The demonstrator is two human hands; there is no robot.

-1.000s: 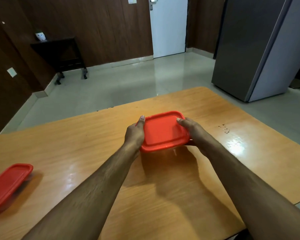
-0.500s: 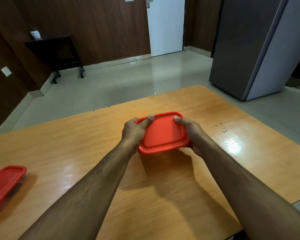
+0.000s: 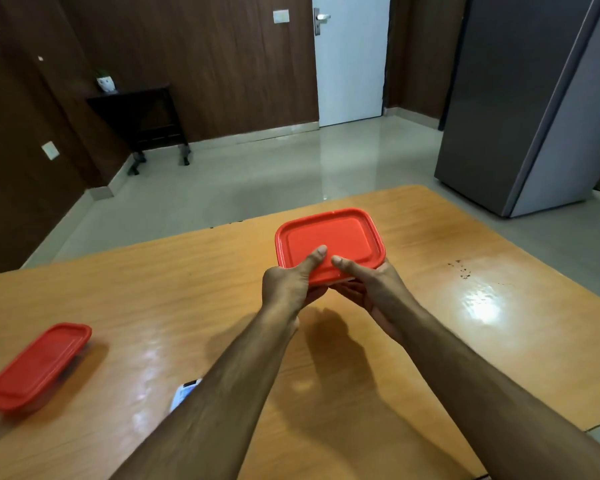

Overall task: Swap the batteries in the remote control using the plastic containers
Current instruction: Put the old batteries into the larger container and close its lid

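A plastic container with a red lid (image 3: 329,239) is held above the wooden table (image 3: 153,299), tilted toward me. My left hand (image 3: 288,284) grips its near left corner, thumb on the lid and fingers underneath. My right hand (image 3: 371,289) grips the near right corner the same way. A second red-lidded container (image 3: 37,367) lies at the table's left. A small part of a white remote control (image 3: 184,394) peeks out from under my left forearm; the rest is hidden.
The table's right edge and far edge border a glossy tiled floor. A grey refrigerator (image 3: 520,98) stands at the right, a white door (image 3: 352,57) at the back, and a dark side table (image 3: 142,116) by the wall at the left.
Both hands slid from the container's sides to its near edge, thumbs now on top of the lid. The container has come up off the table and tilts toward me.
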